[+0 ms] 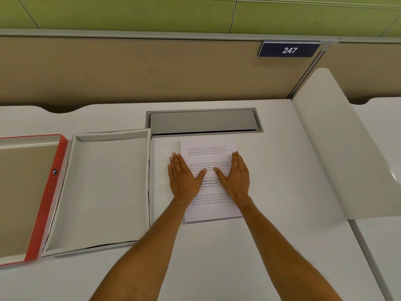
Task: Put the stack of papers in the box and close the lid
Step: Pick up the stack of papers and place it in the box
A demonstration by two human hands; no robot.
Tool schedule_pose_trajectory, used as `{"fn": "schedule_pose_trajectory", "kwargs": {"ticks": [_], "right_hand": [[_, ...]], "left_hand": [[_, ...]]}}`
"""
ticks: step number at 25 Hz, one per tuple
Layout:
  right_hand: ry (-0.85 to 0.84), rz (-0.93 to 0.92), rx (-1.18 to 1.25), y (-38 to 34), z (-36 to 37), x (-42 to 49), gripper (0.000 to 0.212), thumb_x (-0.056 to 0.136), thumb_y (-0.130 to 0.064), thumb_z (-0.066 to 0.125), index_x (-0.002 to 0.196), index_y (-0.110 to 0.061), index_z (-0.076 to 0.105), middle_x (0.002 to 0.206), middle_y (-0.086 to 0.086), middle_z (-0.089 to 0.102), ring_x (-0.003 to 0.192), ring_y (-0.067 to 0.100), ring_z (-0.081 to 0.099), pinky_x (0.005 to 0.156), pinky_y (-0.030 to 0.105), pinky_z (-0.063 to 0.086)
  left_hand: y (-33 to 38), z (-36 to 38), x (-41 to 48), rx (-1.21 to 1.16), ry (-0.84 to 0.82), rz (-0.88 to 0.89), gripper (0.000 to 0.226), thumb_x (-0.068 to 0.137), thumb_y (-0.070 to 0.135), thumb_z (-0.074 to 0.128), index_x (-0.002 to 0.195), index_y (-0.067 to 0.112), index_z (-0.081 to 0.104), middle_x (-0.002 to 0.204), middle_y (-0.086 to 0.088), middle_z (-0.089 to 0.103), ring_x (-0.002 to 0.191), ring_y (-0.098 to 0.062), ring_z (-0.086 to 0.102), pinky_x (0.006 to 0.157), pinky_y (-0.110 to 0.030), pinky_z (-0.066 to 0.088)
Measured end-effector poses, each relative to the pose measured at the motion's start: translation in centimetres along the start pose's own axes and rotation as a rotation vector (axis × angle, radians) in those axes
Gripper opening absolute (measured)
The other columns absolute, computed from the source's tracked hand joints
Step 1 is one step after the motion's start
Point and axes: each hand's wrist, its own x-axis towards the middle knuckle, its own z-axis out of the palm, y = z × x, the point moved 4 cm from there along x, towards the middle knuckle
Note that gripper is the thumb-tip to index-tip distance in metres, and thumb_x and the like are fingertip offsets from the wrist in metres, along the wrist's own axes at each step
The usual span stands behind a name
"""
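Papers flat on desk — both hands' fingers splayed open atop, gripping nothing, box to left.

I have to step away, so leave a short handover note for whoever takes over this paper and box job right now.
Left hand and right hand: both flat, fingers spread, on the stack of papers; nothing gripped.
Papers lie on the desk, right of the box.
Box is open and holds nothing; its red-edged lid lies open to the left.
Done: nothing packed yet.
Left: lift the stack into the box, close the lid.
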Motion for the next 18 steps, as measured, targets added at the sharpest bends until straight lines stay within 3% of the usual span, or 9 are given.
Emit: {"fn": "schedule_pose_trajectory", "kwargs": {"ticks": [3, 5, 7, 9, 12, 18], "right_hand": [[0.029, 0.086, 0.080, 0.0, 0.0, 0.1, 0.097, 0.086, -0.062, 0.057, 0.156, -0.009, 0.016, 0.163, 0.010, 0.022, 0.150, 0.027, 0.025, 0.122, 0.041, 0.022], [0.068, 0.161, 0.117, -0.1, -0.1, 0.1, 0.097, 0.082, -0.062, 0.064, 0.151, -0.006, 0.026, 0.155, 0.015, 0.036, 0.141, 0.031, 0.038, 0.116, 0.042, 0.032], [0.112, 0.223, 0.077, -0.2, -0.2, 0.1, 0.094, 0.075, -0.065, 0.069, 0.139, -0.003, 0.039, 0.138, 0.017, 0.049, 0.126, 0.032, 0.049, 0.105, 0.041, 0.041], [0.119, 0.303, 0.046, -0.3, -0.3, 0.1, 0.093, 0.070, -0.069, 0.071, 0.129, -0.002, 0.045, 0.129, 0.017, 0.052, 0.118, 0.032, 0.050, 0.097, 0.042, 0.043], [0.049, 0.423, 0.076, -0.1, -0.5, 0.5, 0.097, 0.065, -0.070, 0.075, 0.128, -0.002, 0.046, 0.131, 0.018, 0.050, 0.123, 0.034, 0.047, 0.098, 0.047, 0.043], [-0.056, 0.534, 0.142, 0.2, -0.8, 1.8, 0.093, 0.063, -0.064, 0.080, 0.128, -0.007, 0.045, 0.137, 0.018, 0.048, 0.131, 0.035, 0.044, 0.104, 0.050, 0.038]], "left_hand": [[0.3, 0.0, 0.1, -0.031, 0.006, -0.111, 0.115, 0.081, 0.075, 0.051, 0.157, 0.004, 0.000, 0.168, -0.014, 0.002, 0.156, -0.029, 0.002, 0.124, -0.041, -0.001], [0.6, 0.1, 0.0, -0.040, 0.015, -0.167, 0.113, 0.081, 0.070, 0.056, 0.157, 0.004, 0.005, 0.167, -0.015, 0.006, 0.155, -0.030, 0.005, 0.124, -0.043, 0.002], [1.2, 0.0, -0.2, -0.081, 0.031, -0.225, 0.108, 0.081, 0.063, 0.065, 0.155, 0.002, 0.016, 0.165, -0.017, 0.017, 0.153, -0.032, 0.018, 0.124, -0.045, 0.015], [1.7, -0.5, -0.2, -0.094, 0.063, -0.288, 0.095, 0.077, 0.058, 0.073, 0.144, 0.003, 0.035, 0.152, -0.018, 0.038, 0.139, -0.033, 0.040, 0.112, -0.044, 0.036], [2.2, -1.2, 0.1, -0.117, 0.025, -0.408, 0.085, 0.071, 0.053, 0.080, 0.131, 0.004, 0.044, 0.136, -0.016, 0.047, 0.126, -0.032, 0.048, 0.098, -0.046, 0.044], [2.6, -1.8, 0.8, -0.198, -0.096, -0.543, 0.088, 0.067, 0.046, 0.086, 0.132, 0.006, 0.041, 0.138, -0.017, 0.046, 0.127, -0.034, 0.048, 0.097, -0.050, 0.046]]}}
